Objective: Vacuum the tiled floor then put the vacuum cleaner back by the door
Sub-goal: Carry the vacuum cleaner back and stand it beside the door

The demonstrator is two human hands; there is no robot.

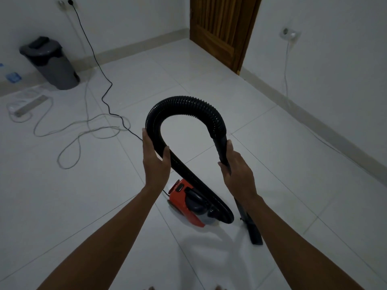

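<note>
Room: white tiled floor [209,65], pale walls, wooden door [222,28] shut in far corner.
Vacuum cleaner [188,203]: red and black, sat on floor between the forearms, well apart from door.
Hose [184,103]: black, ribbed, arched up between both hands.
Left hand [155,158]: wrapped round hose, thumb on inner side.
Right hand [238,170]: gripped rigid tube [222,149] at hose end.
Nozzle [254,231]: rested on floor, apparently under right forearm.
Black cord [92,51]: ran from wall socket across tiles.
Background: grey bin [52,63] by left wall; white cable [69,130] looped on floor.
</note>
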